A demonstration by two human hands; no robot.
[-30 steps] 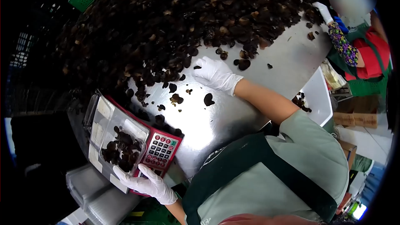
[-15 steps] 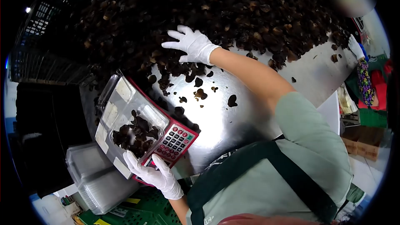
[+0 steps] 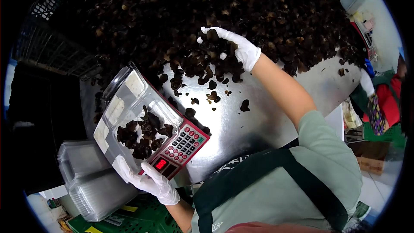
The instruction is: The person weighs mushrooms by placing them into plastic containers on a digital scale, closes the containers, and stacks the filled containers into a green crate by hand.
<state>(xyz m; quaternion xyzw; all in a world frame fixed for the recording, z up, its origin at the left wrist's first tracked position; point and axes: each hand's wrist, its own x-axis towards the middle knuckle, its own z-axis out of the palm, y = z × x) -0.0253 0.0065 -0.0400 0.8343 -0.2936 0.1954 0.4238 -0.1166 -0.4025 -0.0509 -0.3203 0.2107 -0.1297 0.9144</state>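
Right hand (image 3: 239, 51) clutching dark mushrooms (image 3: 219, 46), far pile. Left hand (image 3: 151, 183) at near edge of clear tray (image 3: 165, 107) on scale (image 3: 185, 144); can't tell if gripping. Red display (image 3: 161, 164) shows zeros. Apron (image 3: 246, 181) lettering unreadable.

Metal worktop (image 3: 269, 118) below the right hand (image 3: 241, 48), strong glare (image 3: 220, 127) on it. Black lattice crate (image 3: 45, 49) well up-left of left hand (image 3: 154, 184); green crate (image 3: 148, 213) just below left hand. Pale tiled floor (image 3: 377, 190) and cardboard box (image 3: 371, 165) well right of right hand, lower down.

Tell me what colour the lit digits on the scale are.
Red: the lit digits glow red on the scale, best seen in the head view.
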